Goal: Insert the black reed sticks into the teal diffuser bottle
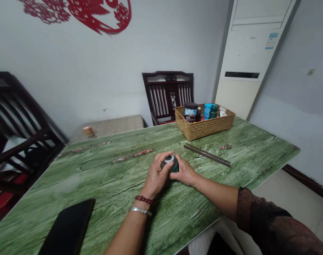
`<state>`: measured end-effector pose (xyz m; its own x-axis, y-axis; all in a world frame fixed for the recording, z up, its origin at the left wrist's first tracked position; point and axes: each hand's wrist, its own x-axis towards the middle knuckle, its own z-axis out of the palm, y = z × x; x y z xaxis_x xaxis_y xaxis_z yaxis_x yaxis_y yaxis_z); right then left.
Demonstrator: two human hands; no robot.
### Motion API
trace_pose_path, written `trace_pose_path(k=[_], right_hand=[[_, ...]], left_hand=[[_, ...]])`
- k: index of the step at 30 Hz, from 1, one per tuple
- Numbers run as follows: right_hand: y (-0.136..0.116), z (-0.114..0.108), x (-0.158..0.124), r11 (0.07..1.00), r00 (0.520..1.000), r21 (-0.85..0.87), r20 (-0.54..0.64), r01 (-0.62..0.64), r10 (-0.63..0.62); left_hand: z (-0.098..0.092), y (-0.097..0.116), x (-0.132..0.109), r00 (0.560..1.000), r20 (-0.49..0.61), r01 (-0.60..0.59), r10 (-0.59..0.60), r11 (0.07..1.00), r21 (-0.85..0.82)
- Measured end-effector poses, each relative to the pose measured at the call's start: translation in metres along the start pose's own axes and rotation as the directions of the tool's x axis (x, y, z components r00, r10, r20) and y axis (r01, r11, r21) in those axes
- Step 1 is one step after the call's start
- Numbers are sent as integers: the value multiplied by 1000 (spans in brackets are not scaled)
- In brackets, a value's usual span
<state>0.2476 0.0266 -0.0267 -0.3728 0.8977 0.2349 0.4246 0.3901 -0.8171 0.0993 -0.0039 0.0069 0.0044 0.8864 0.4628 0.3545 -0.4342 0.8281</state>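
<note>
A small dark-green jar (174, 168) with a silver-rimmed lid (169, 159) stands upright at the middle of the table, between my two hands. The fingers and thumb of my left hand (157, 172) are closed about the lid and upper part. My right hand (185, 171) wraps round the jar's right side, low on its body, thumb toward me. Much of the jar is hidden by the fingers, and I cannot read any label. A pair of dark chopstick-like sticks (207, 155) lies on the table beyond my right hand.
A wicker basket (195, 132) at the table's far right holds a dark-lidded tub (190, 112), a blue container (208, 110) and a green bottle (213, 112). A black flat slab (68, 226) lies at front left on the green table (110, 187). Dark wooden chairs (170, 95) stand behind and left.
</note>
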Motion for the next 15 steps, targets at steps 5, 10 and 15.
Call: trace_pose_path(k=[5, 10, 15], right_hand=[[2, 0, 0, 999, 1000, 28, 9, 24, -25], [2, -1, 0, 999, 1000, 42, 11, 26, -27], [2, 0, 0, 1000, 1000, 29, 10, 13, -13]], left_hand=[[1, -3, 1, 999, -43, 11, -5, 990, 143], [-12, -10, -5, 991, 128, 58, -37, 985, -163], [-13, -13, -4, 979, 169, 160, -117, 950, -268]])
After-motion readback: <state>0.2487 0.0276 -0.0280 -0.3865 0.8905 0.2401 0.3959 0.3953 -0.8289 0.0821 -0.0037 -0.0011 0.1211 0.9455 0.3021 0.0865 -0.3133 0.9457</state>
